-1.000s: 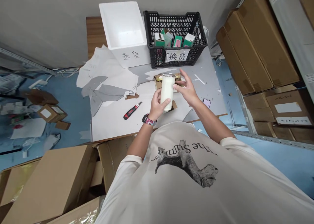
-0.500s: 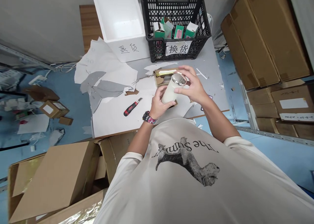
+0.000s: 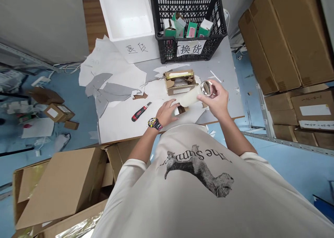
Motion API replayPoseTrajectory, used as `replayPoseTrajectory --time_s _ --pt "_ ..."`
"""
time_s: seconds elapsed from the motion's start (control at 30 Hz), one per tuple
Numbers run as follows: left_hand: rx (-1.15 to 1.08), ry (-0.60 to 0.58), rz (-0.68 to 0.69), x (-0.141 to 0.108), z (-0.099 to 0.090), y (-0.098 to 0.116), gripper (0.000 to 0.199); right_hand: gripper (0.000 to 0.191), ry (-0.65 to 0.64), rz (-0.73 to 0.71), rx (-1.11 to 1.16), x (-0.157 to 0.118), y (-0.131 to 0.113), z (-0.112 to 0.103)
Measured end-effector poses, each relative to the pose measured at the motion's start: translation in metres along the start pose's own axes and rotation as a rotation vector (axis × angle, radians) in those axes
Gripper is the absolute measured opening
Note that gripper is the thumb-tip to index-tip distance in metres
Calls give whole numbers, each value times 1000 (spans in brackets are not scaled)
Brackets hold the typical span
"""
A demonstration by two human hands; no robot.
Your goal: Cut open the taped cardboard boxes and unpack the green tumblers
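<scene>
A pale tumbler (image 3: 190, 96) with a shiny metal end lies tilted in my right hand (image 3: 217, 97), whose fingers grip it near that end. My left hand (image 3: 167, 113), with a watch on the wrist, has its fingers apart beside a small open box (image 3: 180, 109) near the table's front edge. It holds nothing. Behind the tumbler sits a torn cardboard box (image 3: 180, 89) with yellow tape. A red and black utility knife (image 3: 140, 113), blade out, lies left of my left hand.
A white foam box (image 3: 138, 50) and a black crate (image 3: 188, 50) with several green boxes stand at the table's back. Torn paper (image 3: 117, 71) covers the left side. Cartons (image 3: 276, 40) are stacked right; more (image 3: 60, 182) stand front left.
My left hand has let go of the tumbler and opened. My right hand has moved right and tipped the tumbler further over, leaving the torn cardboard box more visible.
</scene>
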State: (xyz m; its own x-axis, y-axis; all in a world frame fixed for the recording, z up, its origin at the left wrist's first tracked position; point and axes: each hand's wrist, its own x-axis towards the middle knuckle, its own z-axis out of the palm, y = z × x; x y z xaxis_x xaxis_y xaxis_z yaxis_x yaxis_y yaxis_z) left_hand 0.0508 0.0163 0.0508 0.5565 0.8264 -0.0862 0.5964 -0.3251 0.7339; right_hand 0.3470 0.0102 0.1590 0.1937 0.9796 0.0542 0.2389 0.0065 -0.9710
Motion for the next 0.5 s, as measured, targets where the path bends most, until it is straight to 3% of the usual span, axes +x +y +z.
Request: replayPoseTrajectory --time_s 0.13,0.27,0.5 --pt "31 -8 -41 3 10 -8 61 76 -35 56 -25 -18 8 18" --pt "-109 25 -70 1 17 -18 49 73 -57 81 -48 -27 12 28" --pt "-327 140 -162 -8 29 -24 57 69 -59 53 -97 -23 20 43"
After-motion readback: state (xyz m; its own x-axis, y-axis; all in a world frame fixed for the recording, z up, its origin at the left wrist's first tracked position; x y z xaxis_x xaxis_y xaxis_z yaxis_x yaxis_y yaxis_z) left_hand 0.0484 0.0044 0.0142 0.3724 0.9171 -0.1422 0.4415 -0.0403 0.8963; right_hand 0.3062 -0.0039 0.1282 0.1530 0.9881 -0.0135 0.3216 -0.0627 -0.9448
